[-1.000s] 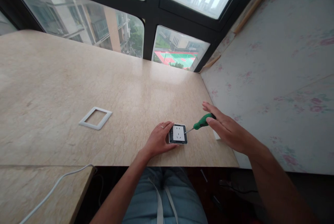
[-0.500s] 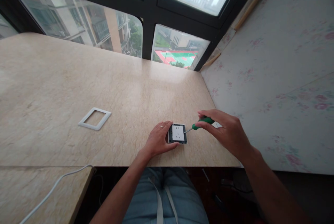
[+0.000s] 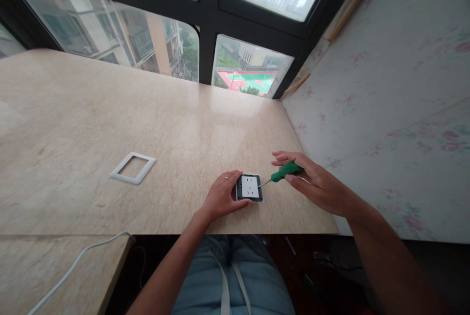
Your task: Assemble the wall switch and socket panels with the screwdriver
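A wall socket with a white face and dark surround lies face up near the counter's front edge. My left hand grips it from the left, fingers at the far edge and thumb along the near edge. In my right hand is a green-handled screwdriver, tilted, its tip touching the right side of the socket's surround. The thumb presses the handle from below, while the fingers are stretched loosely along its far side. A white socket cover frame lies apart on the left.
The beige marble-patterned counter runs back to dark-framed windows. A floral wall bounds the right side. Over a second surface at lower left trails a white cable.
The fingers of my right hand have loosened and straightened, and the hand has shifted on the screwdriver handle. The left hand and socket stay in place.
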Demonstrator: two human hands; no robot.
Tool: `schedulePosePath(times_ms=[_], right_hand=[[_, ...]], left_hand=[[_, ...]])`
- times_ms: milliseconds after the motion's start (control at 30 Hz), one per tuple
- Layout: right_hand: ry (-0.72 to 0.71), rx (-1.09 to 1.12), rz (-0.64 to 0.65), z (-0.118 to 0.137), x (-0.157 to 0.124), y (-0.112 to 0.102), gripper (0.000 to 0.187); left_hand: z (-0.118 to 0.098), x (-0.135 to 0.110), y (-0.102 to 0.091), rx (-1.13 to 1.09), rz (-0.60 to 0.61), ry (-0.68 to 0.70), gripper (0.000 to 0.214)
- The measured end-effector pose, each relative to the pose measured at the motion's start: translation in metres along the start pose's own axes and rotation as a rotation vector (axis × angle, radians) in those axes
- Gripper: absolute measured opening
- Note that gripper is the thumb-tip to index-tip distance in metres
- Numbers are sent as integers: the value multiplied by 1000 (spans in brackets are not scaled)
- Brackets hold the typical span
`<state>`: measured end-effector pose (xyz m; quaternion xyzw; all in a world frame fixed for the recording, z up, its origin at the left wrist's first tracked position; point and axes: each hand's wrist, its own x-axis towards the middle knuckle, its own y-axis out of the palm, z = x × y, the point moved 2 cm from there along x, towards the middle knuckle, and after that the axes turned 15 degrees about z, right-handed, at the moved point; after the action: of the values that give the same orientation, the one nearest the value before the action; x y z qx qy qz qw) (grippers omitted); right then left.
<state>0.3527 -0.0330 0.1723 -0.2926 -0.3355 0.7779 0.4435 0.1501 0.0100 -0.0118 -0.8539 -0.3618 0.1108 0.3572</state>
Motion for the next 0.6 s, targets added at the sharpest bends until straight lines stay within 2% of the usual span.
schedulePosePath(times_ms=[67, 167, 233, 333, 467, 600], right_hand=[[70, -17, -51, 0, 3, -1, 34], [187, -241, -186, 0, 9, -2, 36], [228, -366, -220, 1, 11, -2, 41], [168, -352, -187, 2, 10, 0, 43], [8, -230, -55, 5, 3, 3, 38], [-32, -104, 35, 7, -3, 7, 43]], left_hand=[[0, 0, 0, -3, 2, -2, 79], [0, 0, 0, -7, 5, -4, 80], [1, 0, 0, -6, 8, -5, 80], [1, 0, 0, -1, 9, -6, 80], [2, 0, 1, -2, 2, 1, 80], [3, 0, 1, 6, 4, 8, 81]])
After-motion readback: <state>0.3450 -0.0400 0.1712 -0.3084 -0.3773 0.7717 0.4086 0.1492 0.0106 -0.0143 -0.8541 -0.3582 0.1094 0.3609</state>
